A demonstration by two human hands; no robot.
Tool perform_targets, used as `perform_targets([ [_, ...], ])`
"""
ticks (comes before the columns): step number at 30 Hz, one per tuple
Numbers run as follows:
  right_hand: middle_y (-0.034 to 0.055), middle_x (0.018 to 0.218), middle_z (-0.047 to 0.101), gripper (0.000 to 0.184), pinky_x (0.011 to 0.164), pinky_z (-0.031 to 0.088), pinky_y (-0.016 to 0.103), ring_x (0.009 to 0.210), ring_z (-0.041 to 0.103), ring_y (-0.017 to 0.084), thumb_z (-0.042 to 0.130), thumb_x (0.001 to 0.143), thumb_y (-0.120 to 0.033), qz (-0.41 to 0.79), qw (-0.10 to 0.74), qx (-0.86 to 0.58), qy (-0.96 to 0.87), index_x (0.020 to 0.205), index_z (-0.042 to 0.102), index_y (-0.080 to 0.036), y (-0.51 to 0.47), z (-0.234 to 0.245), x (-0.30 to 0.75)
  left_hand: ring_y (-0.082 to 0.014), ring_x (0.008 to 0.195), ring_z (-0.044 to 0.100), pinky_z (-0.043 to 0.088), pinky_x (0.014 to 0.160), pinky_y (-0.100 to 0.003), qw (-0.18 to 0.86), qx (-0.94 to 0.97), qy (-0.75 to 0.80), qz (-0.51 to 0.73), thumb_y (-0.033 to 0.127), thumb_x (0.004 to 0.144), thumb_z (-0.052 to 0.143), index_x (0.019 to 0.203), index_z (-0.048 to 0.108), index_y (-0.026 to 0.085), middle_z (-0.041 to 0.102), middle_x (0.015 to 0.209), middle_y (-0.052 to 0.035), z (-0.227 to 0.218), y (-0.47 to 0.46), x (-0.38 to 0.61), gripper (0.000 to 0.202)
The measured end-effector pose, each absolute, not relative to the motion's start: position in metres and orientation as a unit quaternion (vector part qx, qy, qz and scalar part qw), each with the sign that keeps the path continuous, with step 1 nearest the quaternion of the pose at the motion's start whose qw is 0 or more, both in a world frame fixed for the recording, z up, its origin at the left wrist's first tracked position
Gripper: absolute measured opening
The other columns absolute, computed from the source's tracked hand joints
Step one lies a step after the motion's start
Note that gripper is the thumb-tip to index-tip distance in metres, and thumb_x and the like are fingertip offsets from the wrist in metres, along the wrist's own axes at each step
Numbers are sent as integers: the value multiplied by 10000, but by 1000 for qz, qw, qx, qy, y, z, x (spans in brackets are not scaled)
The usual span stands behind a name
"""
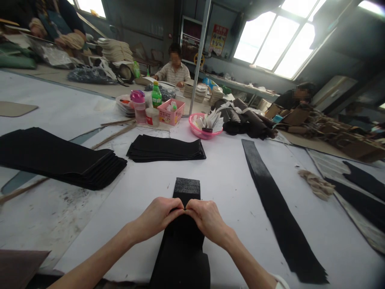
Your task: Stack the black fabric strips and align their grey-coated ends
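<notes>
Right in front of me lies a black fabric piece, reaching from the table's near edge to a shinier, textured strip at its far end. My left hand and my right hand meet over it, thumbs and fingertips pinched together on the black material. Their fingertips touch or nearly touch each other. The exact edge between the fingers is too small to make out. Beyond my hands sits a short stack of black pieces. A larger black stack is on the left, and long black strips lie to the right.
A pink basin of paper slips, a pink basket, a green bottle and a lidded cup stand at the back. A metal pole rises there. A crumpled cloth lies right. Several people work beyond the white table.
</notes>
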State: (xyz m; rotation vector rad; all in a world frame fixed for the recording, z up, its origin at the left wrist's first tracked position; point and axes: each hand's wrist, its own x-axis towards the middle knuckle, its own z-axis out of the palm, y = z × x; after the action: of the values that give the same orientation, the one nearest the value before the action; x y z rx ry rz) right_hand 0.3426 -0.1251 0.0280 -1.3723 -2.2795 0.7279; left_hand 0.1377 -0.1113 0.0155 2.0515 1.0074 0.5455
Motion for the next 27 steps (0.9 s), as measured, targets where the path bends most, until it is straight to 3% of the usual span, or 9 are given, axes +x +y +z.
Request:
perform_targets([
  [8,-57,594,546,197,522,328,201,551,468,91,618,871,-316,376,215,-491,-755,713,635,-198,-122,40,366,-97,629,481,350,587,-218,423,786,385,235,313,926,475,837,592,191,579,710,33,26,-108,135,191],
  [15,-13,651,645,145,599,456,230,630,624,148,588,851,-242,488,258,-499,-668,726,633,-184,-123,40,388,-103,651,466,349,586,-217,450,756,409,243,357,924,473,802,569,189,553,717,29,23,-101,130,228],
  [20,-18,628,662,153,605,427,224,630,616,144,600,823,-192,466,266,-533,-654,672,625,-188,-122,39,394,-117,664,478,356,602,-225,464,745,418,235,436,920,456,786,557,191,556,719,15,23,-95,129,297],
  [23,-15,817,704,81,714,443,224,794,629,163,665,758,-170,478,264,-525,-653,821,684,-218,-114,38,394,-124,655,476,358,607,-229,462,748,412,239,470,903,465,752,544,191,544,700,9,20,-90,131,327],
  [25,-22,917,702,281,768,440,225,868,622,172,699,724,-175,496,258,-515,-650,991,686,-262,-107,36,388,-129,660,481,362,617,-231,464,748,407,243,486,889,480,750,552,194,548,702,6,15,-85,134,331],
  [27,-32,820,687,232,679,425,209,776,610,159,674,742,-192,487,239,-515,-663,959,707,-265,-99,33,378,-133,672,487,364,623,-235,481,737,401,254,501,872,503,759,569,195,564,721,-1,8,-79,137,333],
])
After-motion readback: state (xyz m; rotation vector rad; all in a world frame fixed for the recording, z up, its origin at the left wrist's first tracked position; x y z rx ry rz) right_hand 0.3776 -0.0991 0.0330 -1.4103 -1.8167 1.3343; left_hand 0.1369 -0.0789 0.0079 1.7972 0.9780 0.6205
